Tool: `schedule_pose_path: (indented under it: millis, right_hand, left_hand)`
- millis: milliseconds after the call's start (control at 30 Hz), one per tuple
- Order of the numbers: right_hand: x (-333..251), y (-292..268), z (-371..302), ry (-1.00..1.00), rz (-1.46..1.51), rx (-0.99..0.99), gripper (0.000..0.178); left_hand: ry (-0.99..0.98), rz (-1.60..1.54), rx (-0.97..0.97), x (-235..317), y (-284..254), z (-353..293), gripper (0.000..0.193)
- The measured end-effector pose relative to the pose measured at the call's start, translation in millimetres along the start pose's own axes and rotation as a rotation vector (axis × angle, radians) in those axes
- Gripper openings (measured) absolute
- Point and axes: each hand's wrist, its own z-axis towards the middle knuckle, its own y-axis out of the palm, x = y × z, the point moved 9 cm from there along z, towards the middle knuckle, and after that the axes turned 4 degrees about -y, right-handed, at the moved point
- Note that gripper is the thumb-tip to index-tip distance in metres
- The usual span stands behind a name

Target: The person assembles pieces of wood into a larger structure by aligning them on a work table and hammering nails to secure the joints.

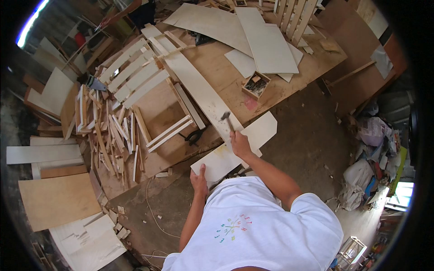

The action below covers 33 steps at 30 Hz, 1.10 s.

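My right hand (241,144) is wrapped round the handle of a hammer (225,116), its dark head raised toward the workbench. Beneath that hand lies a white board (264,131) with an angled right end, crossing the near edge of the bench in front of my body. My left hand (199,180) grips the board's left end, thumb up along its edge and the other fingers partly hidden. A long white plank (194,81) lies on the bench and runs from the far side down to the board. Small dark specks, too small to name, lie on the plank near the hammer.
A small wooden box (256,86) of what look like nails stands on the workbench (212,63). White panels (266,45) are stacked behind it. Slatted frames (135,74) and a pile of wood strips (115,140) lie left. Bags (359,178) sit right; a cord (151,210) crosses the floor.
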Motion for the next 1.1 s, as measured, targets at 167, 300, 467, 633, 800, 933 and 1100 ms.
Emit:
schedule_pose_path:
  millis: [167,300,467,633,800,933,1100]
  right_hand:
    - [2,-13,-11,0.261,0.44,-0.013,0.037]
    - [17,-10,-12,0.138,0.299,0.004,0.038]
    - [18,-28,-3,0.236,0.433,0.003,0.039]
    - [36,-24,-10,0.274,0.45,-0.026,0.04]
    - [39,-17,-28,0.216,0.387,-0.091,0.039]
    - [19,-32,-24,0.257,0.36,-0.163,0.041]
    - [21,-51,-16,0.33,0.295,-0.2,0.048]
  left_hand:
    - [0.071,0.224,0.096,19,-1,-11,0.043]
    - [0.094,0.178,0.09,16,4,-11,0.045]
    - [0.061,0.17,0.126,7,-6,-11,0.042]
    - [-0.138,-0.097,0.091,-27,-19,4,0.041]
    - [-0.3,-0.142,0.105,-58,-32,17,0.046]
    - [-0.363,-0.159,0.099,-82,-41,33,0.047]
    - [-0.307,0.059,0.099,-111,-50,53,0.059]
